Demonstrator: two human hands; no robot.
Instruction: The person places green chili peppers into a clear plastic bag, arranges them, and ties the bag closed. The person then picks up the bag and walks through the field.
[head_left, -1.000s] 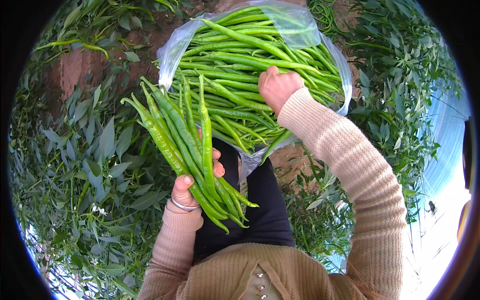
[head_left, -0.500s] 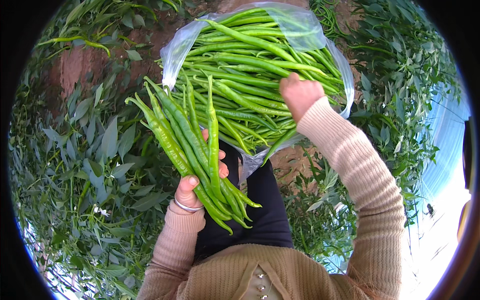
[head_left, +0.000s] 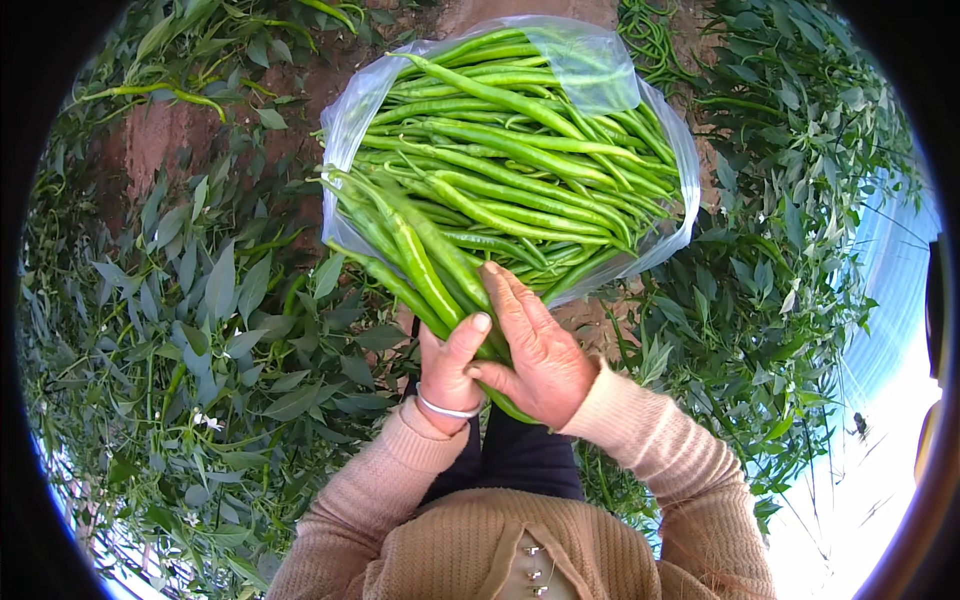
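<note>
A bunch of long green chili peppers (head_left: pixel 415 250) lies slantwise across my left hand (head_left: pixel 450 370). That hand is closed round the bunch's lower part, its thumb on top. My right hand (head_left: pixel 537 350) rests against the right side of the same bunch, fingers stretched out and thumb spread, touching the peppers close to the left thumb. The peppers' upper ends overlap the near left rim of a clear plastic bag (head_left: pixel 352 125), heaped with more green chili peppers (head_left: pixel 520 150). Parts of the left fingers are hidden behind the bunch.
Leafy pepper plants (head_left: pixel 220 300) crowd the left side, and more plants (head_left: pixel 790 230) stand on the right. Brown soil (head_left: pixel 165 140) shows between them. Beyond the bag lies a heap of thin green peppers (head_left: pixel 655 45). Pale plastic sheeting (head_left: pixel 880 290) is at the far right.
My right hand has come from the bag down to the bunch. My left hand and its peppers have moved right, toward the middle.
</note>
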